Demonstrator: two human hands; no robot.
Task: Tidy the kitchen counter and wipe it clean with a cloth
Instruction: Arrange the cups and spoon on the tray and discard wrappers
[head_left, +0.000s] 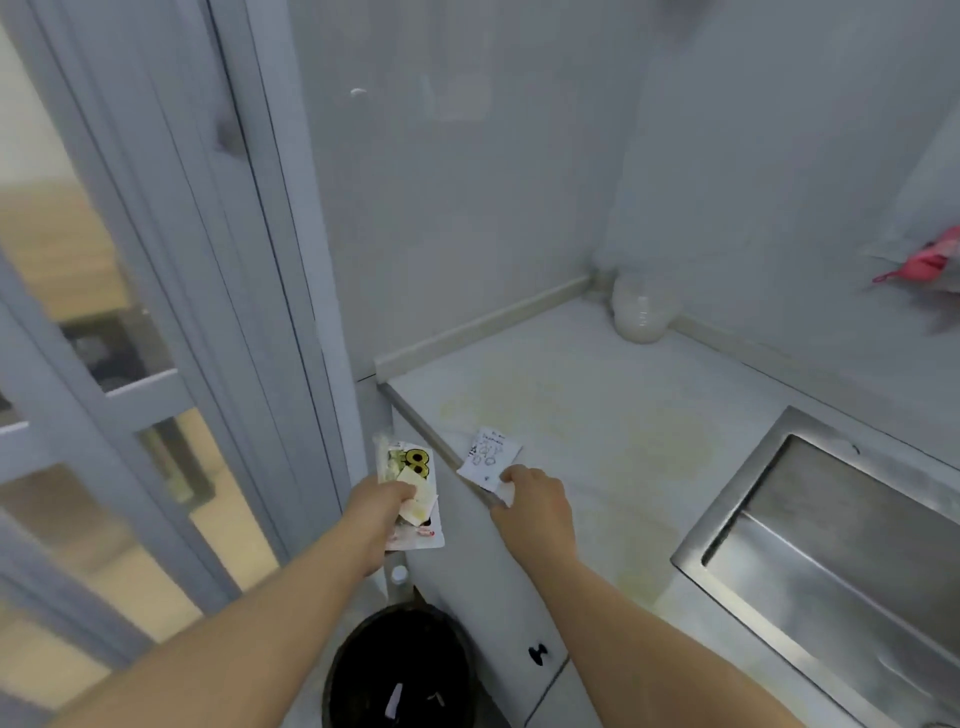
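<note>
A person stands at the corner of a pale kitchen counter (597, 395), seen from a head-worn camera looking down along both bare forearms. A black bin (363, 626) stands on the floor between the arms, and everything here is placed from it.

Directly above the bin, clear of the counter, the left hand (382, 501) grips a small bundle of printed packets and scraps (415, 467), with the fingers wrapped around it.

Above the bin and to its right, a white handwritten paper slip (488, 454) lies at the very front edge of the counter. Its long axis points away from the bin, toward the back wall. The right hand (530, 496) is on the slip's near end, fingers curled down over it. It looks like a pinch, though the thumb is hidden.

The right hand is the nearer one to the slip. The likely drop point, the bin, lies below and left of that hand, so the slip would have to come off the edge toward the person.

Farther right of the bin is a steel sink (727, 499). Far beyond the bin, in the back corner, stands a cloudy plastic bottle (641, 312). No cloth is in view.
</note>
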